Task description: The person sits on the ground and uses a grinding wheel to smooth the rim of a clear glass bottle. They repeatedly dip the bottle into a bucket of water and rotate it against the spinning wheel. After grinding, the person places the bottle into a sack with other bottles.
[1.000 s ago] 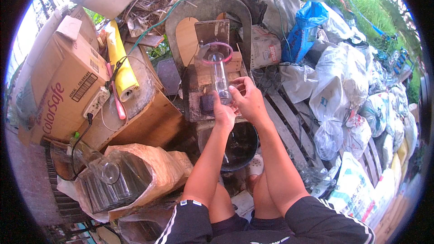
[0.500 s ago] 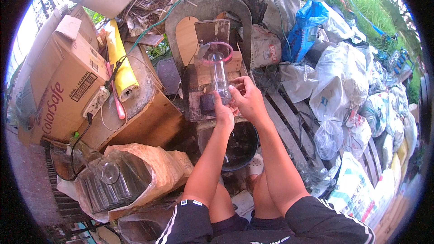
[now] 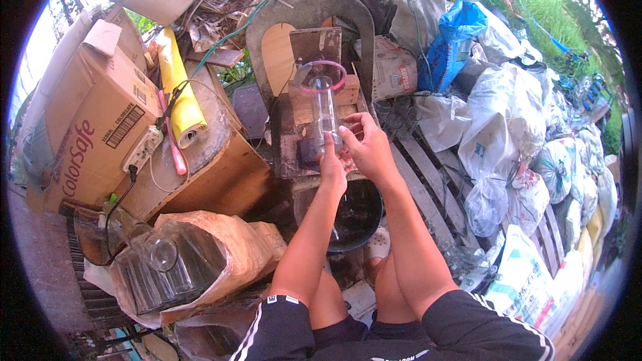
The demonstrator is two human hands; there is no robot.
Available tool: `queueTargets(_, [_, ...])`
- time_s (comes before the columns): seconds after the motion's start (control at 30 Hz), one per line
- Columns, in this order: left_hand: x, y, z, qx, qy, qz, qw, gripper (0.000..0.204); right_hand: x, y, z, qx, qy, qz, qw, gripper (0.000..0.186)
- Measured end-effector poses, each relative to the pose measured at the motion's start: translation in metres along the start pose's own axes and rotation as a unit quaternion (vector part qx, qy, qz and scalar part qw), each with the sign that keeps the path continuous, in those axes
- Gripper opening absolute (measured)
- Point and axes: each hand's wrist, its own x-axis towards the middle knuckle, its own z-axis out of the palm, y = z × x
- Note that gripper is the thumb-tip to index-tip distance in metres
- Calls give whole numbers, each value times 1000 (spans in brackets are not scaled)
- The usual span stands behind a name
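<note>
A clear glass bottle lies in front of me, its narrower end pointing away. Around its lower end, my left hand is closed, with the thumb laid along the glass. From the right, my right hand grips the same end, thumb and forefinger curled against it. The far end of the bottle reaches a pink-rimmed ring, set before a wooden block. Whether the glass touches the ring I cannot tell. Both stand on the seat of a grey plastic chair.
Below my hands is a dark basin. At left, a paper sack holds clear glass bottles. A cardboard box, a power strip and a yellow roll sit on a wooden cabinet. White sacks pile up at right.
</note>
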Motion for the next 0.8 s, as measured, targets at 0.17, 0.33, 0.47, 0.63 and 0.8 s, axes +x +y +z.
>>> queueTargets(0.17, [-8, 3, 6, -113, -57, -4, 992, 80, 2, 4, 2, 2, -6, 5, 1000, 37])
queueTargets(0.33, [-6, -3, 21, 102, 158, 144, 971, 68, 1, 3, 2, -10, -1, -11, 1000, 37])
queueTargets(0.47, [-7, -1, 18, 40, 138, 104, 984, 63, 0, 1, 0, -19, 1, -10, 1000, 37])
queueTargets(0.63, [-9, 5, 7, -167, -58, -16, 984, 61, 0, 0, -1, 4, -1, 2, 1000, 37])
queueTargets(0.8, [-12, 7, 13, -30, 43, 35, 998, 65, -1, -2, -2, -4, -8, 9, 1000, 37])
